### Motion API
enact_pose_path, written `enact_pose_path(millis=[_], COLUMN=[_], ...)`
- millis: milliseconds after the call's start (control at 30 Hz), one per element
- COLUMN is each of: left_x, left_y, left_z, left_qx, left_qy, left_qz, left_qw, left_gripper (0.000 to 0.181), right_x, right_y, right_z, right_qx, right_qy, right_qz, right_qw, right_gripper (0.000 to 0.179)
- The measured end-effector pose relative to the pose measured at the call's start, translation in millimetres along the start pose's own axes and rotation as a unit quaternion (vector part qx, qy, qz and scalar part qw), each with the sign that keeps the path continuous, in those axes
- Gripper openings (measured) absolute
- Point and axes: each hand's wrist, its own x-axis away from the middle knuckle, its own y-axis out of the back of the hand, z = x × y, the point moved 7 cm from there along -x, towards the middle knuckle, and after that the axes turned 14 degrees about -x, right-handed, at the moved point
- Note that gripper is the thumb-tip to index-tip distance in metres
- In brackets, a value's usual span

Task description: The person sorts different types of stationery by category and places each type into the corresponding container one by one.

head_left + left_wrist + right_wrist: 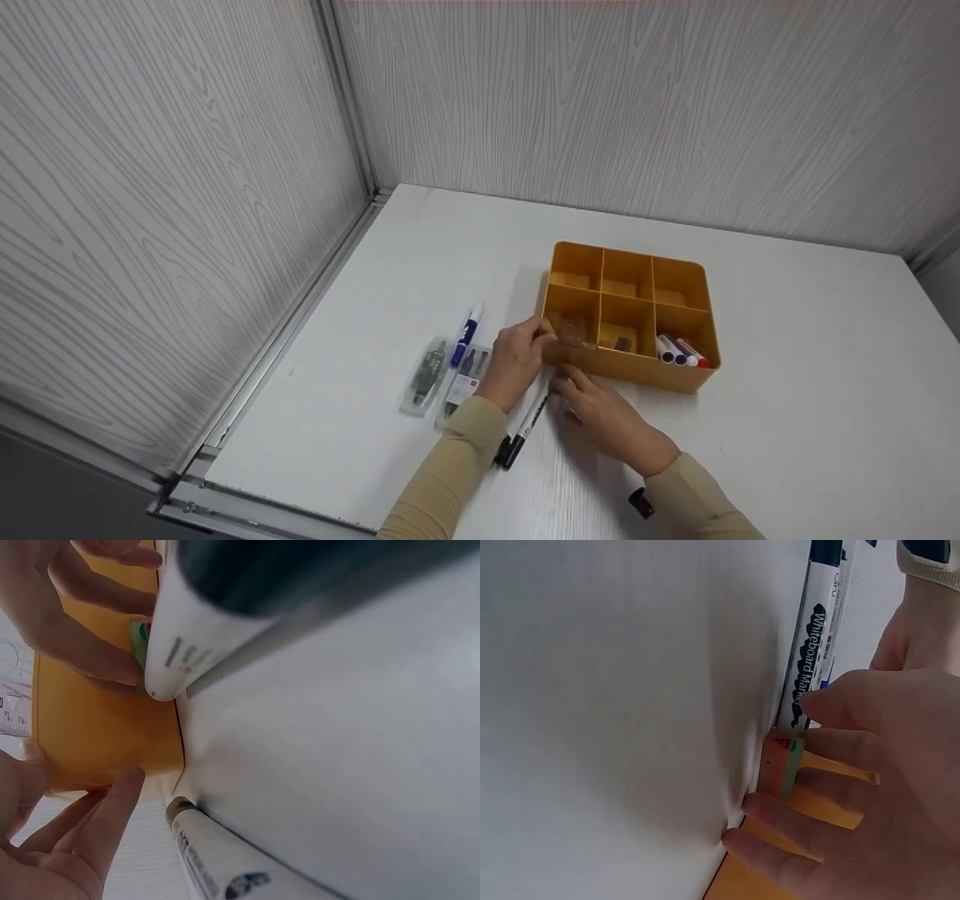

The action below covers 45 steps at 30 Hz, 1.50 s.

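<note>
While the left hand (516, 358) grips the near left corner of the orange box (637, 377), the right hand (606, 421) has its fingers at a small orange-and-green block (774, 765) beside the box's front wall; whether that grip holds it cannot be told.

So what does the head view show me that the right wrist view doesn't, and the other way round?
Only the head view: the group of markers inside the orange organizer, and the wood-grain back wall.

Only the right wrist view: the small orange-and-green block by the fingers, and readable "Whiteboard Marker" lettering.

Both: the right hand, part of the organizer, and the white marker with a black end.
</note>
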Motion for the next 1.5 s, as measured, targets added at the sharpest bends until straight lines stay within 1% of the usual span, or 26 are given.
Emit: enact_pose_path(millis=[67,133,200,333,433,533,667,767,867,1000,1133,1267,1400,1500], left_x=[0.0,0.3,0.5,0.4,0.1,0.3,0.5,0.6,0.7,0.8,0.9,1.4,1.8,1.9], left_y=[0.4,0.2,0.0,0.5,1.6,2.2,2.7,2.5,1.8,0.8,0.8,1.2,1.0,0.5], left_z=[-0.4,-0.6,-0.7,-1.6,-1.9,-1.3,-1.1,-1.4,-0.9,0.4,1.0,1.1,0.9,0.1], left_qx=[-0.003,0.001,0.005,0.005,0.001,0.001,0.007,0.012,0.012,0.010,0.014,0.021,0.025,0.023], left_qy=[0.001,0.006,0.009,0.002,-0.007,-0.009,-0.009,-0.007,-0.002,0.009,0.016,0.017,0.018,0.014], left_qz=[-0.001,0.004,0.008,0.002,-0.009,-0.011,-0.009,-0.005,-0.002,0.002,0.004,0.007,0.011,0.011], left_qw=[1.0000,1.0000,0.9999,1.0000,0.9999,0.9999,0.9999,0.9999,0.9999,0.9999,0.9998,0.9996,0.9995,0.9996], left_gripper=[0.009,0.009,0.009,0.008,0.008,0.008,0.007,0.007,0.007,0.007,0.007,0.007,0.008,0.007], right_x=[-1.0,-2.1,-3.2,-3.3,-2.1,-0.7,1.0,2.9,5.8,9.3,11.4,11.5,10.7,11.7], right_y=[0.2,-0.1,-0.8,-2.2,-1.0,1.6,6.9,12.0,16.7,22.6,32.1,45.4,60.1,73.7], right_z=[1.1,0.8,-0.5,-4.4,-6.8,-9.0,-11.8,-13.2,-13.9,-14.7,-12.8,-7.5,-3.7,-3.3], right_qx=[0.000,-0.003,-0.006,-0.011,-0.012,-0.015,-0.029,-0.052,-0.064,-0.069,-0.085,-0.090,-0.097,-0.101], right_qy=[0.013,0.013,0.005,-0.016,-0.026,-0.033,-0.040,-0.038,-0.035,-0.048,-0.057,-0.046,-0.025,-0.005], right_qz=[-0.013,-0.017,-0.016,-0.010,-0.014,-0.022,-0.045,-0.074,-0.098,-0.110,-0.119,-0.127,-0.133,-0.153], right_qw=[0.9998,0.9998,0.9998,0.9998,0.9995,0.9991,0.9978,0.9952,0.9926,0.9904,0.9876,0.9866,0.9861,0.9830], right_gripper=[0.040,0.037,0.034,0.030,0.028,0.027,0.026,0.027,0.031,0.035,0.033,0.030,0.028,0.029])
